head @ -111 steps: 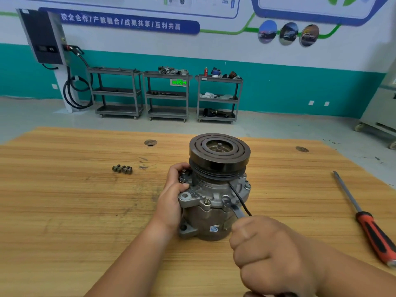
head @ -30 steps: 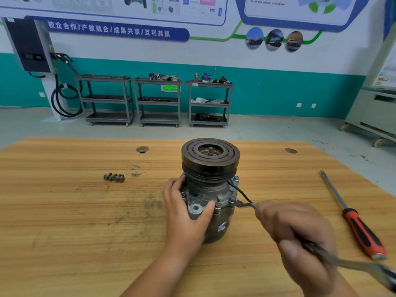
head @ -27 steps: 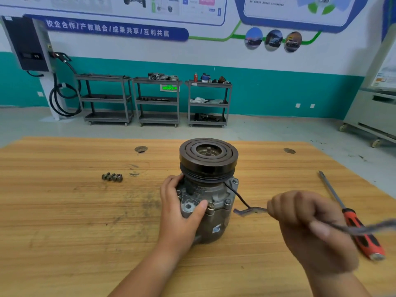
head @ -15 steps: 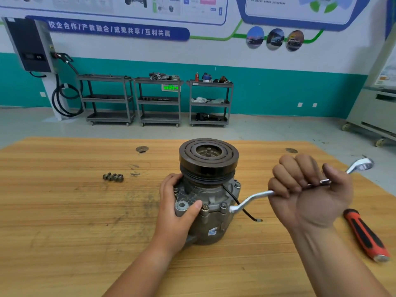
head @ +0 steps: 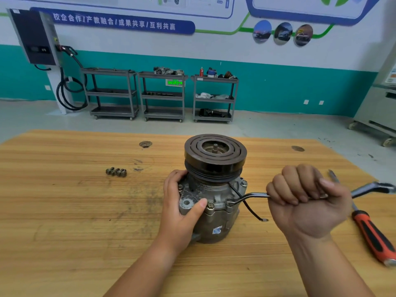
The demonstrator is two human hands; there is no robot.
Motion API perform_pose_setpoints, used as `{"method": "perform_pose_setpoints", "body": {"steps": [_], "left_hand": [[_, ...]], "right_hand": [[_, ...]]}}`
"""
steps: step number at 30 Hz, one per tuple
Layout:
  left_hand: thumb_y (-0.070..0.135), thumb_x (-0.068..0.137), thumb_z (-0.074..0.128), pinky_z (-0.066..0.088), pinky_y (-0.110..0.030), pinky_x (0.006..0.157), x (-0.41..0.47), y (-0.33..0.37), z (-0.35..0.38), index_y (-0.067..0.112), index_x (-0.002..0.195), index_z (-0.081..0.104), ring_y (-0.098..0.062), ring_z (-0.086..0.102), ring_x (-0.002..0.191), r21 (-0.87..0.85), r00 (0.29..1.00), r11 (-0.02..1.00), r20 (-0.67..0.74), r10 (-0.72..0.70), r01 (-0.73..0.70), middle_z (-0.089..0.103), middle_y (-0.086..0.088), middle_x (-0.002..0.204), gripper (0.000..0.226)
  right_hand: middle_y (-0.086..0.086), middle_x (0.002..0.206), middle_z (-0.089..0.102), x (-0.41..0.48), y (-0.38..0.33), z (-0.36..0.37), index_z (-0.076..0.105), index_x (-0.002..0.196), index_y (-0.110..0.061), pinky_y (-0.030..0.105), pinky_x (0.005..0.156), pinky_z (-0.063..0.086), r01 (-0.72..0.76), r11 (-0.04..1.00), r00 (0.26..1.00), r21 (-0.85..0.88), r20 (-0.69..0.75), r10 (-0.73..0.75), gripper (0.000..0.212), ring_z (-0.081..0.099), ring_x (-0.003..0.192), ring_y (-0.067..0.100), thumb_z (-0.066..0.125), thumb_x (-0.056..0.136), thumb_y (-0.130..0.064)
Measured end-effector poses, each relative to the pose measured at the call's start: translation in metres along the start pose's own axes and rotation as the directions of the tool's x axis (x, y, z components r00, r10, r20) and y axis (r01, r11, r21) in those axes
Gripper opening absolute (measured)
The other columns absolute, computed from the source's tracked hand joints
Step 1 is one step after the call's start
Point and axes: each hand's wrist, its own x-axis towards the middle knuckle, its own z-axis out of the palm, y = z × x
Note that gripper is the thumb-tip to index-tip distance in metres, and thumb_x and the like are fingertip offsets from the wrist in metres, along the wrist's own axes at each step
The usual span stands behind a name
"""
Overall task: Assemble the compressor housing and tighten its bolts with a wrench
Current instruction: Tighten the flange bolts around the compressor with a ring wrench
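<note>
On the table (head: 64,211), the left hand (head: 180,213) clasps the compressor (head: 214,224); the right hand (head: 304,202) is fisted round the wrench (head: 251,195), its ring on a near-right bolt (head: 229,204). A crooked pull could slip the ring off or pinch the wire (head: 254,214) beside it.

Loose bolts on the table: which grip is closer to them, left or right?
Left. The left grip holds the compressor, just right of the loose bolts; the right grip clasps the wrench beyond the compressor, farther away.

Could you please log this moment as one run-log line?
step: bolt tightening; left hand: holds compressor; right hand: grips wrench on flange bolt; loose bolts: on table
</note>
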Motion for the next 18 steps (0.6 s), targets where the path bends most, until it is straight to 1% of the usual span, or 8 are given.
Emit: {"method": "perform_pose_setpoints", "body": {"steps": [2, 4, 6, 9, 12, 14, 16, 18], "left_hand": [[0.054, 0.069, 0.057, 0.034, -0.02, 0.104, 0.0, 0.0, -0.003, 0.038, 0.125, 0.036, -0.004, 0.038, 0.128, 0.021, 1.0, 1.0, 0.026, -0.011, 0.011, 0.037, 0.01, 0.137, 0.063], [0.058, 0.068, 0.056, 0.032, -0.013, 0.103, 0.001, 0.001, -0.007, 0.04, 0.126, 0.033, 0.001, 0.035, 0.128, 0.074, 0.998, 0.997, 0.061, -0.026, 0.022, 0.033, 0.016, 0.137, 0.065], [0.061, 0.067, 0.056, 0.031, -0.012, 0.104, 0.003, 0.001, -0.011, 0.042, 0.125, 0.031, 0.001, 0.034, 0.129, 0.112, 0.995, 0.993, 0.092, -0.039, 0.028, 0.03, 0.019, 0.137, 0.066], [0.061, 0.067, 0.056, 0.033, -0.022, 0.108, 0.003, 0.003, -0.011, 0.042, 0.125, 0.03, -0.001, 0.034, 0.129, 0.122, 0.994, 0.992, 0.105, -0.043, 0.03, 0.031, 0.016, 0.137, 0.067], [0.058, 0.067, 0.057, 0.035, -0.04, 0.111, 0.002, 0.003, -0.009, 0.04, 0.126, 0.032, -0.012, 0.037, 0.132, 0.093, 0.995, 0.995, 0.091, -0.048, 0.04, 0.034, 0.004, 0.139, 0.067], [0.058, 0.067, 0.058, 0.035, -0.042, 0.111, 0.001, 0.003, -0.008, 0.041, 0.126, 0.032, -0.013, 0.037, 0.132, 0.086, 0.995, 0.995, 0.086, -0.054, 0.046, 0.034, 0.004, 0.14, 0.067], [0.061, 0.065, 0.057, 0.033, -0.034, 0.111, 0.001, 0.004, -0.009, 0.045, 0.125, 0.032, -0.005, 0.035, 0.132, 0.1, 0.995, 0.994, 0.086, -0.06, 0.051, 0.032, 0.012, 0.14, 0.067], [0.062, 0.063, 0.058, 0.033, -0.026, 0.109, 0.001, 0.006, -0.009, 0.047, 0.124, 0.031, 0.001, 0.034, 0.13, 0.099, 0.994, 0.993, 0.091, -0.068, 0.059, 0.031, 0.015, 0.14, 0.068]], "right_hand": [[-0.006, 0.046, 0.024, -0.007, 0.0, -0.003, 0.029, 0.051, -0.019, 0.019, 0.043, 0.023, 0.006, 1.0, 0.997, 0.029, 0.071, -0.008, 0.042, 0.021, 0.038, 0.011, 0.068, 0.065, -0.025], [-0.005, 0.046, 0.026, -0.015, 0.002, -0.004, 0.031, 0.052, -0.019, 0.02, 0.045, 0.025, 0.033, 0.999, 0.993, 0.01, 0.117, -0.034, 0.04, 0.022, 0.038, 0.012, 0.067, 0.069, -0.023], [-0.005, 0.046, 0.026, -0.021, 0.004, -0.002, 0.031, 0.054, -0.019, 0.022, 0.048, 0.027, 0.056, 0.998, 0.988, -0.009, 0.147, -0.054, 0.04, 0.022, 0.039, 0.012, 0.067, 0.071, -0.022], [-0.004, 0.049, 0.024, -0.028, 0.004, 0.008, 0.029, 0.056, -0.02, 0.024, 0.051, 0.024, 0.109, 0.98, 0.971, -0.165, 0.231, -0.069, 0.04, 0.023, 0.043, 0.012, 0.064, 0.076, -0.026], [-0.003, 0.053, 0.021, -0.031, 0.009, 0.019, 0.026, 0.056, -0.02, 0.027, 0.051, 0.018, 0.203, 0.9, 0.947, -0.386, 0.31, -0.081, 0.044, 0.023, 0.047, 0.012, 0.057, 0.083, -0.033], [-0.003, 0.053, 0.022, -0.035, 0.013, 0.023, 0.027, 0.055, -0.02, 0.027, 0.051, 0.017, 0.256, 0.877, 0.948, -0.407, 0.285, -0.145, 0.044, 0.023, 0.047, 0.011, 0.057, 0.084, -0.033], [-0.003, 0.051, 0.023, -0.044, 0.017, 0.019, 0.029, 0.056, -0.02, 0.025, 0.052, 0.02, 0.249, 0.911, 0.961, -0.327, 0.198, -0.192, 0.041, 0.022, 0.046, 0.011, 0.061, 0.08, -0.029], [-0.003, 0.049, 0.023, -0.046, 0.015, 0.011, 0.03, 0.055, -0.02, 0.023, 0.052, 0.024, 0.208, 0.953, 0.977, -0.219, 0.096, -0.191, 0.041, 0.022, 0.045, 0.011, 0.065, 0.074, -0.027]]}}
